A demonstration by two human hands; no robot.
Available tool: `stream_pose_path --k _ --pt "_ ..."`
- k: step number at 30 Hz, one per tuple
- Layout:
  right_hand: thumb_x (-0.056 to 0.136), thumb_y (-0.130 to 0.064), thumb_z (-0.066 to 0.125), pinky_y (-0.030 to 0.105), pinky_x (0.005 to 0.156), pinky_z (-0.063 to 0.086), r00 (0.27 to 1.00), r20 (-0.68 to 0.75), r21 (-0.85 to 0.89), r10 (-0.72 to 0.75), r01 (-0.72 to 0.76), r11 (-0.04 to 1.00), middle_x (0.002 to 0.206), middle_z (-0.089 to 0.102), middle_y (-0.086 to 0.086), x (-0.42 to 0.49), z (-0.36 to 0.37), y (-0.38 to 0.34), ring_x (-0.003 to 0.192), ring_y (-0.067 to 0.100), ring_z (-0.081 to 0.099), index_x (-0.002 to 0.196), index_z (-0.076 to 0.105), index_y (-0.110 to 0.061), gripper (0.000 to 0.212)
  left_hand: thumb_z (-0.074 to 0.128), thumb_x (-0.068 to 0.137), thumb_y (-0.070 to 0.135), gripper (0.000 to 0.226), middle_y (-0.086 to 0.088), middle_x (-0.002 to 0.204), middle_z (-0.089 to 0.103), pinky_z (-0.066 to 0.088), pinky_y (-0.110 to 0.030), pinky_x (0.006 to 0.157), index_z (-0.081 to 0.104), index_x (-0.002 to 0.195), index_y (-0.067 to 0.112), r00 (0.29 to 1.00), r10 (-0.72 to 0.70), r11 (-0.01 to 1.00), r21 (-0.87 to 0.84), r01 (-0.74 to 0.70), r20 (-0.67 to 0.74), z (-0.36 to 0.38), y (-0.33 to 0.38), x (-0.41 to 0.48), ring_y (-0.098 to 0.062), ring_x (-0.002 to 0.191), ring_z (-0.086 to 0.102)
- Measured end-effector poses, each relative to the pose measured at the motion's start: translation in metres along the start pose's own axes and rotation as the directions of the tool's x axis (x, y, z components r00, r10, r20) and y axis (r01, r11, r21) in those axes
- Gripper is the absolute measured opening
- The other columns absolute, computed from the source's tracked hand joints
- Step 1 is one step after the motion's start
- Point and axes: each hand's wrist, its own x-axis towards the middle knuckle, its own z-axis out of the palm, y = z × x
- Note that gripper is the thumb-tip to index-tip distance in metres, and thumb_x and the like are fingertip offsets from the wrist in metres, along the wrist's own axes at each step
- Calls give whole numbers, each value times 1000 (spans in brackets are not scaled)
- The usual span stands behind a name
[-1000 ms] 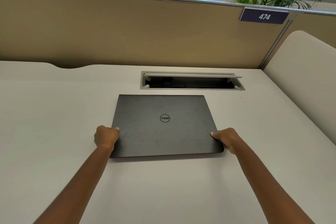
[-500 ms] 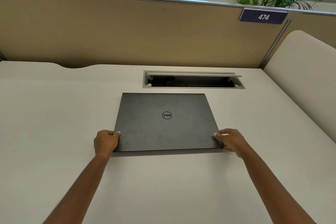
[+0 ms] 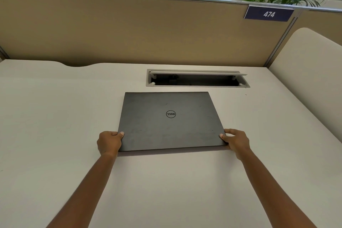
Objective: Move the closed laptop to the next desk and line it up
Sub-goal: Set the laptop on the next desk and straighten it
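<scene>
A closed dark grey laptop (image 3: 170, 122) with a round logo lies in the middle of the white desk (image 3: 55, 116), its far edge just short of the cable slot. My left hand (image 3: 109, 142) grips its near left corner, thumb on the lid. My right hand (image 3: 236, 141) grips the near right corner the same way. The near edge casts a thin shadow on the desk, so it looks slightly raised.
An open cable slot (image 3: 197, 78) is set into the desk behind the laptop. A tan partition (image 3: 129, 29) with a "474" sign (image 3: 268, 14) stands behind it, plants above. A cream side panel (image 3: 311, 83) bounds the desk on the right.
The laptop has shifted a little to the right and away from me, nearer the cable slot, with both hands holding its near corners throughout.
</scene>
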Motion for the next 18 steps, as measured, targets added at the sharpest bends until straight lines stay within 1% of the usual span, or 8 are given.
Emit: stream_pose_path --k 5,6,8,10,12,14,16,18 --pt "81 -5 67 49 97 50 1000 -7 20 -10 10 1000 117 66 20 1 1 9 101 33 62 110 67 -2 29 62 86 9 23 -29 102 70 47 -38 88 71 85 -12 1000 -3 1000 -5 3 6 -1 1 3 -43 99 61" --pt "81 -4 67 49 97 50 1000 -8 19 -13 13 1000 117 66 20 1 1 9 105 35 62 110 67 -2 29 62 87 10 23 -29 96 70 47 -38 86 70 75 -8 1000 0 1000 -2 1 15 -1 1 4 -42 94 61" --pt "82 -4 66 49 96 50 1000 -3 25 -18 18 1000 118 66 20 2 1 9 107 37 61 112 66 -2 30 61 87 10 39 -20 74 63 45 -36 78 55 49 6 1000 1 1000 -1 -1 14 0 -1 5 -36 80 56" --pt "83 -5 65 49 95 51 1000 1 23 -23 23 999 118 66 20 2 1 9 107 37 61 113 66 -2 30 61 87 11 46 -16 70 58 39 -32 73 45 44 12 1000 -6 1000 -8 6 20 -1 -2 5 -31 76 51" --pt "83 -6 65 49 96 51 1000 7 24 -23 23 999 118 65 19 2 1 10 108 37 61 113 66 -3 30 61 87 12 37 -23 80 63 42 -34 76 59 52 1 999 -6 1000 -14 7 36 -2 -2 5 -36 80 56" --pt "85 -7 63 48 96 51 1000 17 39 -10 9 999 118 65 20 3 0 12 107 37 61 114 65 -2 30 61 87 13 27 -29 97 69 47 -38 85 70 81 -11 999 18 1000 -21 -17 39 -3 -2 3 -42 94 61" --pt "86 -7 61 44 93 53 1000 18 65 8 -9 998 114 65 20 2 -2 15 100 34 63 114 64 0 29 60 88 15 30 -28 106 69 47 -40 90 69 96 -12 999 37 999 -37 -36 32 -4 -5 0 -42 101 61" --pt "87 -8 61 35 79 57 1000 11 94 23 -23 995 101 64 17 1 -3 19 87 28 61 113 64 2 28 60 89 16 30 -27 108 69 47 -40 90 69 98 -12 999 40 998 -50 -39 24 -5 -9 -2 -42 102 60"
